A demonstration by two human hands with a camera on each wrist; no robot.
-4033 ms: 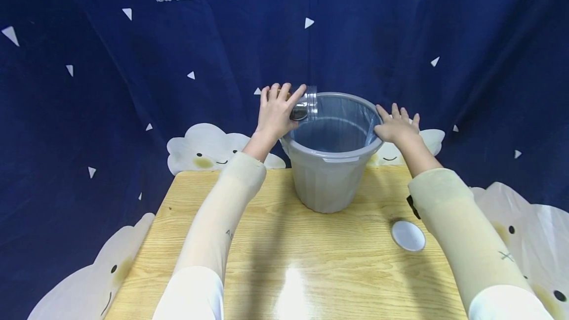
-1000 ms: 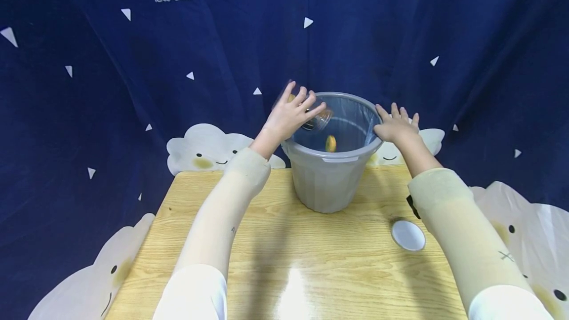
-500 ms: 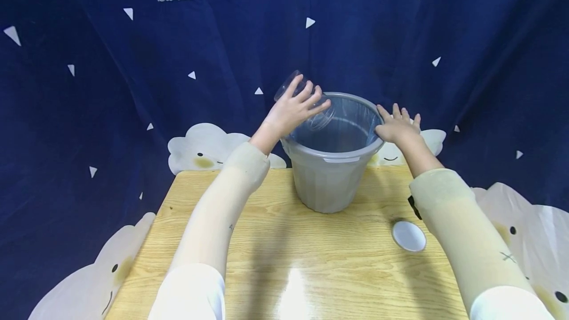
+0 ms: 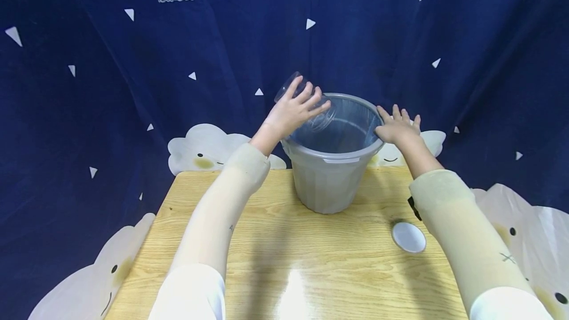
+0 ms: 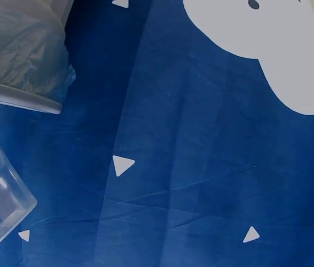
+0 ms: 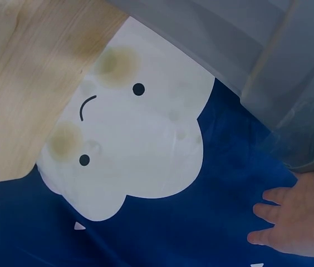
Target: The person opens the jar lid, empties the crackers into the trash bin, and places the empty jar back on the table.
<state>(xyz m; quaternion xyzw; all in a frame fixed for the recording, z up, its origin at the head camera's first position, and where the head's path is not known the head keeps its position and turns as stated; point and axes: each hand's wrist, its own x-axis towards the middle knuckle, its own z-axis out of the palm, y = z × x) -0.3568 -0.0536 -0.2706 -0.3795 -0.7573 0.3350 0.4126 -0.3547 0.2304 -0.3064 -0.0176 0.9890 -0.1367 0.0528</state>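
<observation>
My left hand [image 4: 288, 113] grips a clear plastic jar [image 5: 4, 192] at the left side of a grey trash bin [image 4: 326, 181]. The jar is tilted, its lower end over the bin's opening and its other end raised up to the left. Nothing shows inside the jar. On the bin's right rim rests my right hand [image 4: 395, 127], fingers spread and straight, thumb at the inner edge. A translucent bluish bag [image 6: 307, 125] lines the bin and hangs over its outside. The bottom of the bin is hidden from the head view.
The bin stands at the back of a wooden table [image 4: 213, 260]. A round white disc, like a lid [image 4: 409, 237], lies near my right forearm. Behind the table hangs a dark blue curtain [image 4: 222, 63] with white triangles and clouds.
Four seconds ago the jar lay nearly level with dark and orange things inside; since then my left hand has tipped it, and an orange-yellow round piece dropped into the bin. My right hand stayed put.
</observation>
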